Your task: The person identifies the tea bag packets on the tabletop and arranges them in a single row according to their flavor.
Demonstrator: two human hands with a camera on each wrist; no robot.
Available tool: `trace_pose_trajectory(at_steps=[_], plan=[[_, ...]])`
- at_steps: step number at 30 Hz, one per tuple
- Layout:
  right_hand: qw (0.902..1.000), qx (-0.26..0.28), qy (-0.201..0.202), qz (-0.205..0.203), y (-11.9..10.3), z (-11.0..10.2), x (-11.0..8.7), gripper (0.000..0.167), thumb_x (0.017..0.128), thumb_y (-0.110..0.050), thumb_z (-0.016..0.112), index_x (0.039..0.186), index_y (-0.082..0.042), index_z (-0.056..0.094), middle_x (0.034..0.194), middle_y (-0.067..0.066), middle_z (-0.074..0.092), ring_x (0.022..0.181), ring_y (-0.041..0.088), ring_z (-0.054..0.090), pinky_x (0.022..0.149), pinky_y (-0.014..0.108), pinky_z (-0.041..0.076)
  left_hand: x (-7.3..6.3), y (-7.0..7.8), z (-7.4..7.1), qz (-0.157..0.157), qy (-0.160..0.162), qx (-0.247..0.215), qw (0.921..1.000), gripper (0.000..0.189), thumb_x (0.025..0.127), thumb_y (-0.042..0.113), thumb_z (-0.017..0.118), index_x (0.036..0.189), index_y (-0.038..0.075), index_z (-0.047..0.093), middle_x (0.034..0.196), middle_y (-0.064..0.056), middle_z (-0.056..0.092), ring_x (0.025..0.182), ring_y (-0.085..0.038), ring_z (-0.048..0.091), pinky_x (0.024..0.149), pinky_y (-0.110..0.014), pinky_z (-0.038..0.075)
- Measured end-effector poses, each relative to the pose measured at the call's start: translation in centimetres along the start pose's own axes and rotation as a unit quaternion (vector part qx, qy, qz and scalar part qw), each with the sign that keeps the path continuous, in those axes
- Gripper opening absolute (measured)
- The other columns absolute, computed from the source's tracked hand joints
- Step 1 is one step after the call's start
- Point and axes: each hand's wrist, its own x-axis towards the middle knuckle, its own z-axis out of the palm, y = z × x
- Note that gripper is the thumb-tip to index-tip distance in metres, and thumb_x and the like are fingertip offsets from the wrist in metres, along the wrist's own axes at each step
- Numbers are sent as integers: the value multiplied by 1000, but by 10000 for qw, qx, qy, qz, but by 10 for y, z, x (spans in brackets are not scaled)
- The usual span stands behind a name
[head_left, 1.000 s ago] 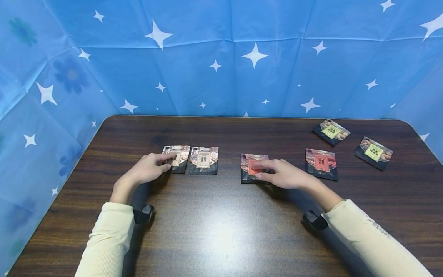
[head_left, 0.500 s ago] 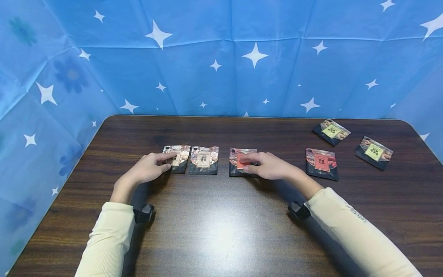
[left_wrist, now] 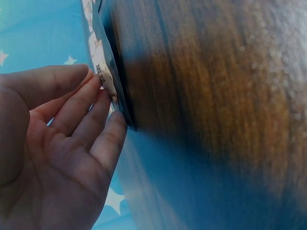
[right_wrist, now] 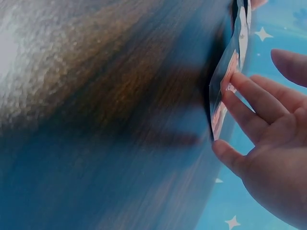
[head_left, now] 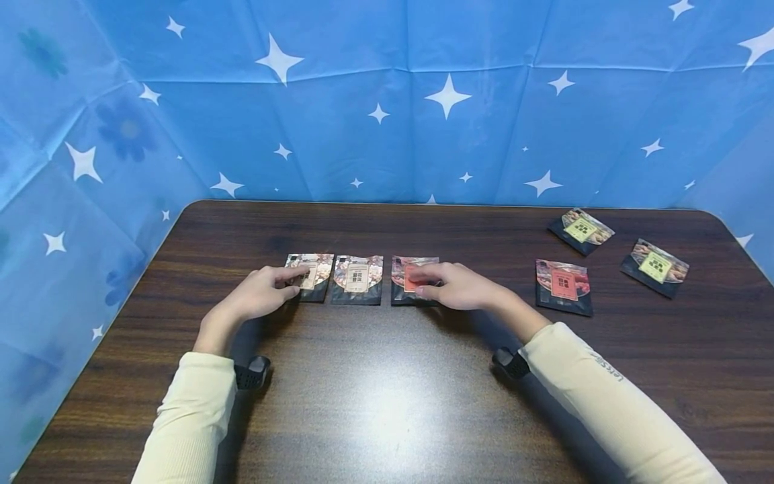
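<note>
Three small snack packets lie in a row on the dark wooden table (head_left: pixel 387 403). My left hand (head_left: pixel 266 292) rests its straight fingertips on the leftmost beige-label packet (head_left: pixel 313 274); the left wrist view shows the fingers (left_wrist: pixel 91 110) flat against that packet (left_wrist: pixel 106 72). A second beige-label packet (head_left: pixel 357 279) lies just right of it. My right hand (head_left: pixel 459 288) presses flat fingers on a red-label packet (head_left: pixel 406 282) that sits close beside the second one. In the right wrist view the fingers (right_wrist: pixel 249 105) lie on the packet's face (right_wrist: pixel 225 91), with the thumb held apart.
Another red-label packet (head_left: pixel 564 287) lies to the right, and two green-label packets (head_left: pixel 581 230) (head_left: pixel 656 267) sit near the far right corner. A blue star-print cloth (head_left: pixel 387 121) walls in the table at the back and sides. Black wrist cameras (head_left: pixel 250 373) sit under both sleeves.
My right hand has slid the red-label packet leftward across the table until it lies beside the second beige packet. The left hand has stayed on its packet.
</note>
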Motion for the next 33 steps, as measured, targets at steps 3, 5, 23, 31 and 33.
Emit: trace_pose_trajectory(at_steps=[3, 5, 23, 31, 33], plan=[[10000, 14, -34, 7, -2, 0, 0, 39, 95, -18, 47, 130, -1, 50, 135, 14, 46, 122, 28, 43, 98, 41, 33, 0, 1, 0, -7, -18, -8, 10000, 43, 93, 9, 48, 137, 9, 44, 133, -21, 45, 118, -36, 43, 79, -45, 38], [10000, 10, -59, 3, -3, 0, 0, 39, 95, -18, 47, 131, -1, 50, 134, 14, 46, 122, 28, 43, 98, 41, 33, 0, 1, 0, -9, -25, -17, 10000, 43, 94, 9, 48, 137, 8, 44, 133, -21, 45, 121, -38, 40, 81, -46, 38], [9993, 277, 233, -111, 1, -4, -7, 37, 96, -15, 46, 131, -1, 49, 126, 14, 54, 115, 27, 50, 94, 41, 37, 1, 2, 1, 65, 47, 19, 10000, 44, 92, 9, 49, 136, 8, 45, 133, -20, 44, 124, -40, 36, 91, -52, 34], [9976, 469, 477, 171, 12, -17, -23, 39, 97, -17, 46, 132, 0, 47, 126, 16, 53, 115, 29, 50, 93, 44, 38, 1, 2, 0, 1, 13, 102, 9999, 44, 93, 10, 49, 136, 9, 45, 133, -20, 46, 120, -39, 40, 83, -47, 37], [9970, 469, 559, 248, 17, -23, -28, 39, 97, -17, 46, 131, 0, 47, 127, 16, 53, 116, 30, 48, 93, 45, 37, 0, 3, -1, -11, 19, 119, 9999, 44, 93, 10, 49, 136, 9, 45, 133, -20, 46, 120, -39, 41, 83, -47, 37]])
